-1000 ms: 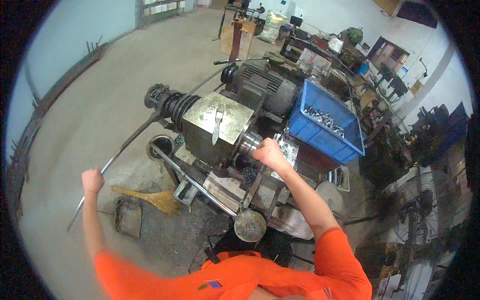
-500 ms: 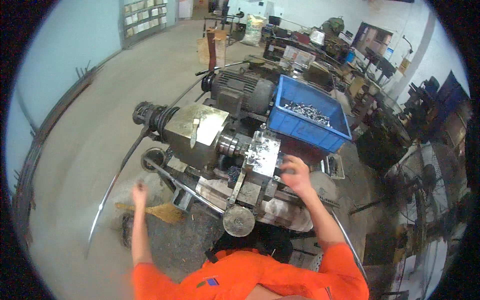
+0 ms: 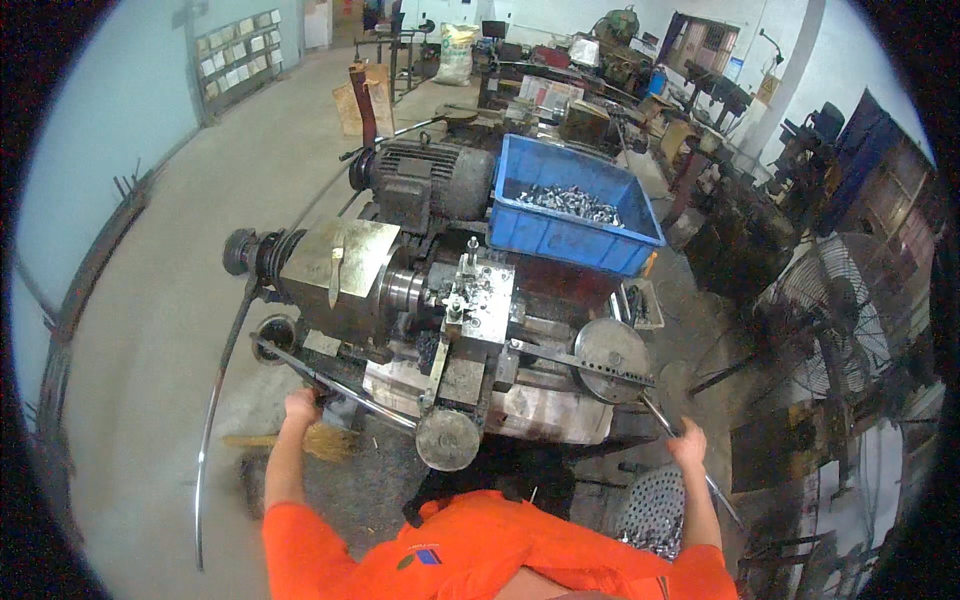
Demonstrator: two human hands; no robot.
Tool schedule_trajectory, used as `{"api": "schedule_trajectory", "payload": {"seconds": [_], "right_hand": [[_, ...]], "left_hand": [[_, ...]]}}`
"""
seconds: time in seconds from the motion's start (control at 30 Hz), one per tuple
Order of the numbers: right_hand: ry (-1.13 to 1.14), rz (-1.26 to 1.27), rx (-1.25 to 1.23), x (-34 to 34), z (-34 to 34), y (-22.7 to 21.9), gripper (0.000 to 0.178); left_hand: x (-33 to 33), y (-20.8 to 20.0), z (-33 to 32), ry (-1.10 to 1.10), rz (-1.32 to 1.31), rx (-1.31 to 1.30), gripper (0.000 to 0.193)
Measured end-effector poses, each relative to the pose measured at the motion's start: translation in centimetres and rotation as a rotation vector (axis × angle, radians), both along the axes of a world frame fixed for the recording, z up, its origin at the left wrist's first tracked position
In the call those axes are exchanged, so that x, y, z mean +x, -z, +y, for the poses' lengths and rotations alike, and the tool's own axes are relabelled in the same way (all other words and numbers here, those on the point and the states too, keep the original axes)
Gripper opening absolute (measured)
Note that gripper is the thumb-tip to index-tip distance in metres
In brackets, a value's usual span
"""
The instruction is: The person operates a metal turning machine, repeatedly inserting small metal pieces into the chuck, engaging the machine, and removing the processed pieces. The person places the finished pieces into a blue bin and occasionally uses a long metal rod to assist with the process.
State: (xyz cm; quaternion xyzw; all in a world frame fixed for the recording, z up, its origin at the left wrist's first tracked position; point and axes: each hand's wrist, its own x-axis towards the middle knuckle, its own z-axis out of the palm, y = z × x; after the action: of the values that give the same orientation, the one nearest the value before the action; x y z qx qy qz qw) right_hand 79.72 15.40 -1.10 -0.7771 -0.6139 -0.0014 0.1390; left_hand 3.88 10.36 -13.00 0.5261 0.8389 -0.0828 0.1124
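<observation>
And there was the right hand (image 3: 688,446), fingers wrapped round the steel rod (image 3: 657,412), which slanted down from beside a round metal disc (image 3: 612,360) at the machine's right! Over on the left, the left hand (image 3: 302,405) had its fingers curled near a grey lever (image 3: 370,400); whether they gripped anything, one couldn't tell. That lever ran across the machine's front, between the left hand and the spindle (image 3: 404,290), while the disc and a drilled bar (image 3: 625,375) stood between the right hand and the metal block (image 3: 490,305). A brush (image 3: 336,275) lay on the headstock (image 3: 310,260), a straw broom (image 3: 325,442) on the floor beneath the left hand, and behind it all sat the motor (image 3: 435,190). A caged fan (image 3: 825,305) stood off to the right. Now the containers: a blue crate (image 3: 570,240) behind the block held a heap of small shiny metal pieces (image 3: 575,203), and far back stood a pale sack (image 3: 455,55), its contents hidden
</observation>
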Motion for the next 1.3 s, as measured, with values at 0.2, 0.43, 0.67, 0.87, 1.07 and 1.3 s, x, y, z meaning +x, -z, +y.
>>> {"api": "schedule_trajectory", "payload": {"seconds": [0.2,0.43,0.67,0.87,1.07,1.3], "right_hand": [[0.301,-0.179,-0.27,9.2,-4.4,5.9,0.033],[0.282,-0.012,-0.424,4.2,-8.9,4.4,0.033],[0.133,1.056,-0.363,-0.7,-14.6,10.7,0.016],[0.294,1.012,-0.347,-5.3,-14.4,6.9,0.012],[0.227,0.955,-0.351,-4.9,-14.7,8.9,0.016],[0.12,0.839,-0.286,-2.9,-14.5,9.6,0.02]], "left_hand": [[-4.7,-1.1,-1.7,-0.226,-0.458,0.392,0.034],[-1.0,-7.4,0.5,-0.544,-0.969,0.8,0.045],[1.5,-5.3,3.7,-0.626,-0.96,0.754,0.039],[0.5,-4.0,3.4,-0.593,-0.931,0.768,0.045],[0.9,-4.9,3.6,-0.62,-0.948,0.692,0.045],[0.6,-6.5,3.1,-0.614,-0.881,0.499,0.056]]}}
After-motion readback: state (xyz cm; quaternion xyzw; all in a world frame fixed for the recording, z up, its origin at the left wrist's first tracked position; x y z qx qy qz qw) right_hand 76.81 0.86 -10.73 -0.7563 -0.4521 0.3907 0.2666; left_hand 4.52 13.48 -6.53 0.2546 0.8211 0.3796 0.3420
